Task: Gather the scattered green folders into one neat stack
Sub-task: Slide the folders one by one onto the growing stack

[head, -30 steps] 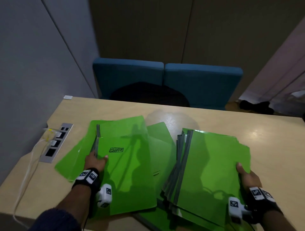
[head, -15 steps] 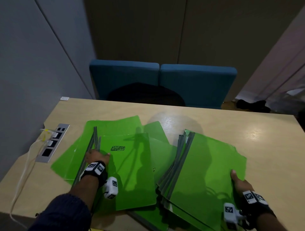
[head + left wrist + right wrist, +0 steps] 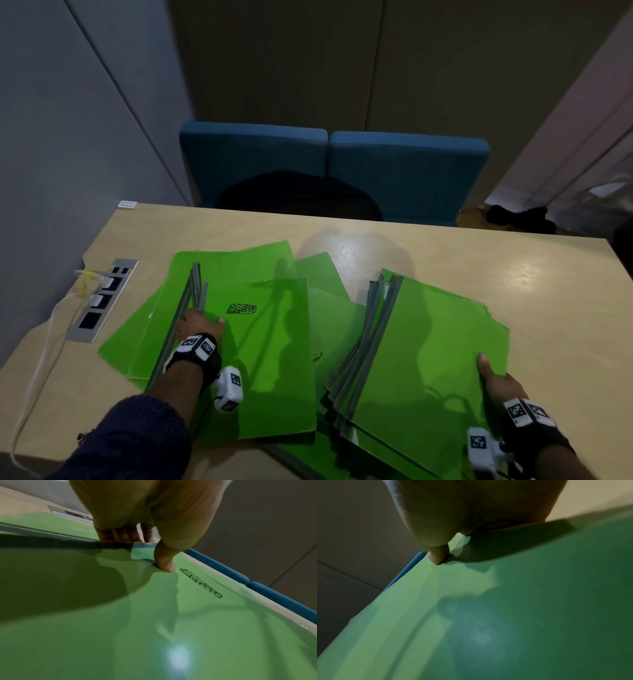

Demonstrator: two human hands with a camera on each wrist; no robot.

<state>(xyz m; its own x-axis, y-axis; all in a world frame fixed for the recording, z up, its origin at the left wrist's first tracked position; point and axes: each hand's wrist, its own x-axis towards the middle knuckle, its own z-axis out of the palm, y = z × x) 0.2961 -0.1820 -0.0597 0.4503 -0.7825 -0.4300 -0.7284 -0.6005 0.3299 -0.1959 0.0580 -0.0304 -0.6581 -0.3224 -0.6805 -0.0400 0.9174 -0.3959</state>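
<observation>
Several green folders with grey spines lie overlapped on the wooden table [image 3: 513,274]. My left hand [image 3: 197,325] pinches the spine edge of a folder with a black scribble [image 3: 267,359], thumb on top and fingers underneath; in the left wrist view the left hand [image 3: 154,550] shows the same pinch on that folder [image 3: 171,615]. More loose folders [image 3: 233,263] lie under and behind it. At the right, my right hand [image 3: 496,380] holds the right edge of a fanned stack of folders [image 3: 428,359], thumb on top; the right wrist view shows the right hand [image 3: 440,555] with its thumb pressing on the top folder [image 3: 505,615].
A power socket strip [image 3: 102,301] with white plugs and a cable [image 3: 44,342] is set into the table at the left edge. Two blue chairs [image 3: 329,171] stand behind the far edge. Bare tabletop lies to the right and behind the folders.
My left hand has drawn the scribbled folder toward me, uncovering the folders behind it. My right hand has slid nearer along the stack's right edge, and the stack has shifted slightly.
</observation>
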